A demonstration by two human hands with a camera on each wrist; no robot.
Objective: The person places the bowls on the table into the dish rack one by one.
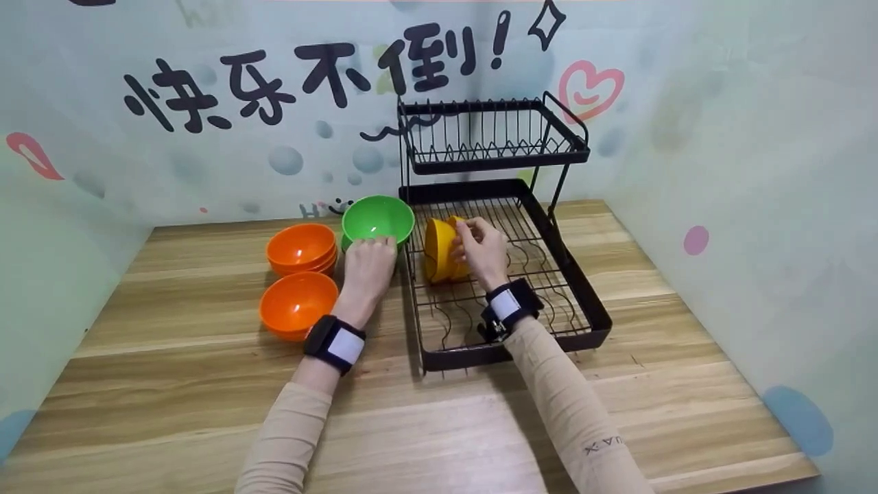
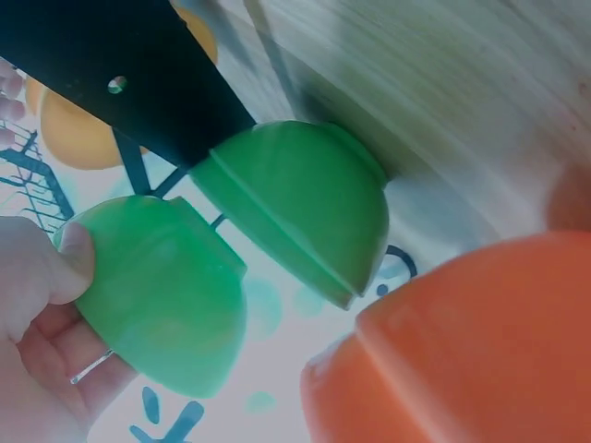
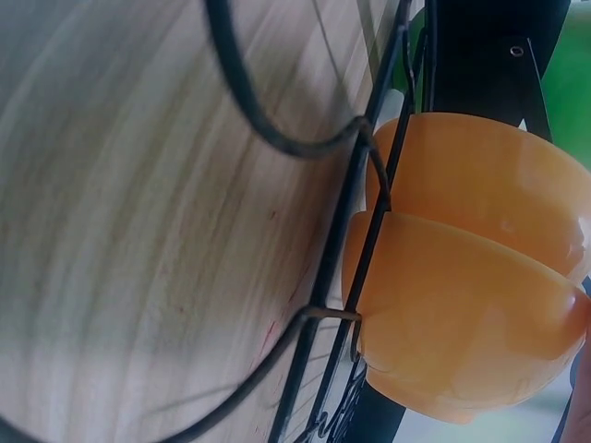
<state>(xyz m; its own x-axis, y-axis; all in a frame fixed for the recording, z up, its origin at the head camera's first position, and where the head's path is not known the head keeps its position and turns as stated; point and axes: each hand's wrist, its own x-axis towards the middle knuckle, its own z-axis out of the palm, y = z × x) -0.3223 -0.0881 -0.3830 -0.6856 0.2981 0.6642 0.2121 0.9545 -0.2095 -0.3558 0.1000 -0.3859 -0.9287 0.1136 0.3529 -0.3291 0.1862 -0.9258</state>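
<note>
Both hands work at the black dish rack [image 1: 583, 312] on the wooden table [image 1: 206, 384]: the right hand [image 1: 480, 250] curls round yellow bowls [image 1: 439, 250] standing on edge in the lower tier. Just left of the rack, the left hand [image 1: 368, 264] pinches the near rim of a green bowl [image 1: 377, 218], thumb [image 2: 74, 263] outside. Orange bowls [image 1: 302, 248] sit beside it.

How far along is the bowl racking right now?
Done: nothing stands alone in the dish rack yet. In hand: the right hand holds two yellow bowls on edge on the lower tier wires, while the left hand has its grip on the rim of a green bowl, with a second green one beside it in the left wrist view. Left: the orange stack and the single orange bowl on the table.
</note>
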